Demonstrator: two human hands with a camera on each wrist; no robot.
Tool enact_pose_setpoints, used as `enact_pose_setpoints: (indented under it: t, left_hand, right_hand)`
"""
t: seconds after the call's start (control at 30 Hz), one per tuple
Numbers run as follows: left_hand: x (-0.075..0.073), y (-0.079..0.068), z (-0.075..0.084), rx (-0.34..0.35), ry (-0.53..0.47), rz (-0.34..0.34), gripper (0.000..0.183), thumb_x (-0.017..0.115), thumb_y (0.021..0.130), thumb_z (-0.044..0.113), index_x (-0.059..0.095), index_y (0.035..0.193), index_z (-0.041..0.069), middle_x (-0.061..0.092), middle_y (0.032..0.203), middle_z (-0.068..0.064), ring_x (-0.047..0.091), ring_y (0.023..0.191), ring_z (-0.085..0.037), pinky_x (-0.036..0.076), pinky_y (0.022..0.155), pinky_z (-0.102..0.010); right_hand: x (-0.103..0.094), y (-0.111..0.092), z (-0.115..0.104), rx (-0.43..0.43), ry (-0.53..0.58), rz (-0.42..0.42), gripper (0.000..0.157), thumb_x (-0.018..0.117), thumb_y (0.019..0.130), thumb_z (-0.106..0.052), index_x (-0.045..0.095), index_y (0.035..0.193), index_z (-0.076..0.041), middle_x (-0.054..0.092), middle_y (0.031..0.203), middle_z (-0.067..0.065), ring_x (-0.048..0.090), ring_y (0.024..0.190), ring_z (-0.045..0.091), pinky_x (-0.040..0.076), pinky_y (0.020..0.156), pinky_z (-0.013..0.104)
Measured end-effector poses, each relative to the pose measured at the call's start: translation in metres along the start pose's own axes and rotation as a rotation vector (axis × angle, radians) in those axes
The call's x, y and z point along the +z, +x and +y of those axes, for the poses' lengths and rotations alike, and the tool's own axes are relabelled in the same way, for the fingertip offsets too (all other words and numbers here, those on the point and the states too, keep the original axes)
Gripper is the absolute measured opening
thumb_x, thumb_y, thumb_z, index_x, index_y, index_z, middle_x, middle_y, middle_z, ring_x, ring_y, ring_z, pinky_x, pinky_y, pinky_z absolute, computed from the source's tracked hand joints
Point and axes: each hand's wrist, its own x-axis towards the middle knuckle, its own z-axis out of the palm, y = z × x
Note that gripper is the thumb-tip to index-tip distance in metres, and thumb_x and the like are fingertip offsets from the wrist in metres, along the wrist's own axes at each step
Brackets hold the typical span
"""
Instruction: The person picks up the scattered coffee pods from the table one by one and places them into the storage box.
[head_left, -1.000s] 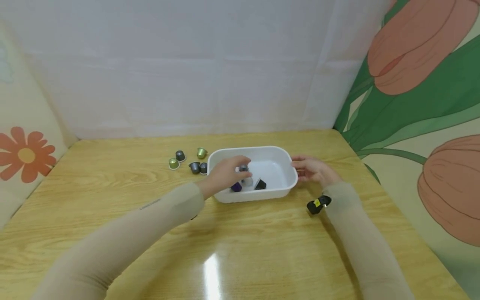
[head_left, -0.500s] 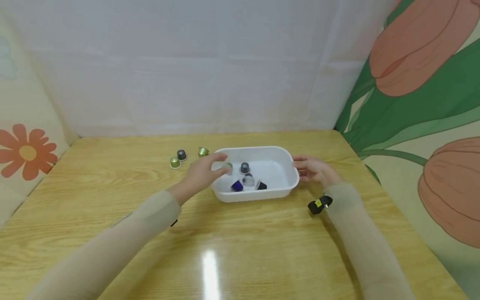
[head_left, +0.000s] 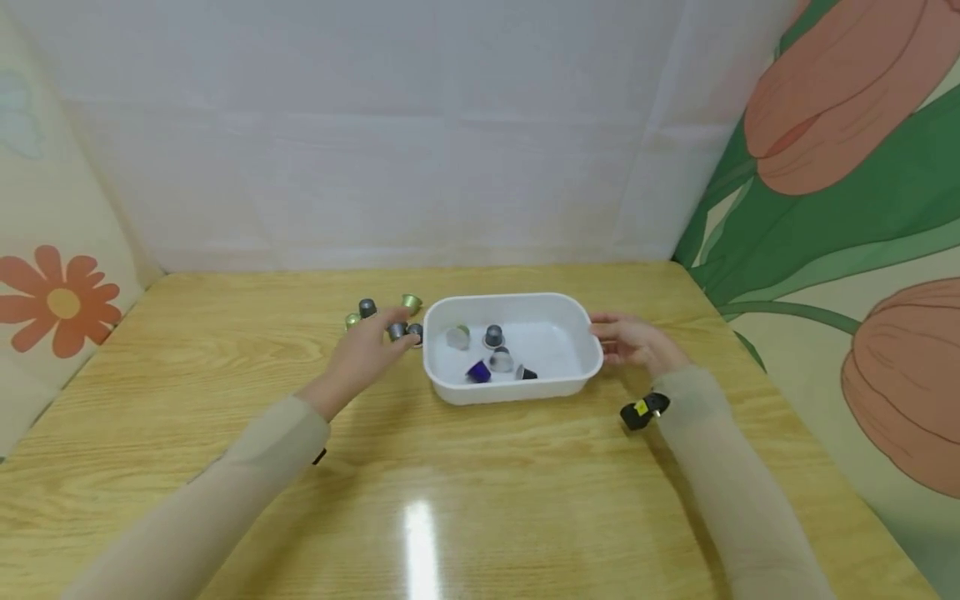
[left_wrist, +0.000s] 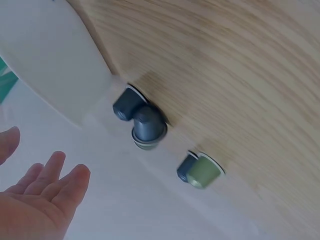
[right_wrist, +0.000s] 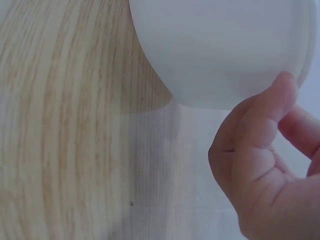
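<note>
In the head view my left hand (head_left: 363, 357) hovers at a group of coffee capsules, thumb and fingers apart with nothing between them. Two dark grey capsules (left_wrist: 147, 124) touch each other in the left wrist view. A green capsule (left_wrist: 204, 171) lies against another dark one (left_wrist: 186, 166). Another green capsule (head_left: 411, 302) sits behind the hand's fingertips. My right hand (head_left: 633, 342) touches the right end of a white plastic basin (head_left: 517, 389) with its fingers. Inside the basin lie several capsules, among them a purple one (head_left: 478, 372) and an upright dark one (head_left: 493, 336).
Everything stands on a wood-grain table (head_left: 525, 475). A white cloth (head_left: 420, 150) hangs behind its far edge. Printed flower panels flank both sides. A small black device (head_left: 636, 414) is at the right cuff.
My left hand has moved left, out of the basin to the capsules on the table. A pale greenish capsule now lies at the basin's left end. The right hand stays at the basin.
</note>
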Motion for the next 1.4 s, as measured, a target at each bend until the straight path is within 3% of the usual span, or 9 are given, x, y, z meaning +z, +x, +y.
enact_pose_setpoints:
  t: [0.23, 0.5, 0.77, 1.03, 1.4]
  left_hand:
    - [-0.012, -0.004, -0.01, -0.042, 0.045, 0.004, 0.054, 0.058, 0.099, 0.023, 0.04, 0.142, -0.004, 0.046, 0.141, -0.025, 0.042, 0.129, -0.045, 0.036, 0.104, -0.06]
    - [-0.019, -0.004, -0.029, -0.076, 0.091, 0.023, 0.056, 0.059, 0.098, 0.019, 0.038, 0.142, -0.008, 0.042, 0.142, -0.029, 0.043, 0.126, -0.048, 0.036, 0.104, -0.059]
    - [-0.024, 0.004, -0.049, -0.124, 0.121, 0.003, 0.061, 0.059, 0.097, 0.019, 0.032, 0.144, -0.01, 0.037, 0.145, -0.032, 0.037, 0.13, -0.049, 0.032, 0.107, -0.06]
    - [-0.025, 0.009, -0.057, -0.139, 0.15, -0.018, 0.062, 0.059, 0.097, 0.019, 0.031, 0.144, -0.01, 0.038, 0.143, -0.032, 0.039, 0.128, -0.05, 0.035, 0.104, -0.061]
    - [-0.021, 0.026, -0.073, -0.181, 0.197, -0.082, 0.065, 0.059, 0.097, 0.017, 0.026, 0.145, -0.012, 0.035, 0.144, -0.035, 0.035, 0.13, -0.051, 0.028, 0.108, -0.061]
  right_hand:
    - [-0.002, 0.0, 0.001, 0.005, 0.008, 0.002, 0.028, 0.044, 0.102, -0.002, 0.041, 0.129, -0.003, 0.06, 0.083, 0.0, 0.06, 0.073, 0.01, 0.054, 0.061, 0.02]
    - [-0.003, -0.001, -0.001, 0.008, 0.004, 0.002, 0.037, 0.045, 0.102, -0.003, 0.036, 0.137, 0.0, 0.06, 0.085, 0.0, 0.059, 0.074, 0.01, 0.054, 0.061, 0.02]
    - [-0.003, -0.001, -0.001, 0.007, -0.005, 0.015, 0.035, 0.044, 0.102, -0.004, 0.038, 0.136, -0.001, 0.06, 0.086, 0.001, 0.059, 0.075, 0.012, 0.054, 0.062, 0.021]
    - [-0.003, 0.0, -0.001, 0.007, -0.013, 0.022, 0.034, 0.044, 0.102, -0.004, 0.038, 0.136, -0.001, 0.06, 0.086, 0.001, 0.06, 0.075, 0.012, 0.054, 0.063, 0.021]
    - [-0.002, 0.003, 0.0, 0.009, -0.01, 0.023, 0.035, 0.044, 0.102, -0.003, 0.037, 0.136, -0.001, 0.06, 0.085, 0.001, 0.06, 0.076, 0.013, 0.055, 0.064, 0.023]
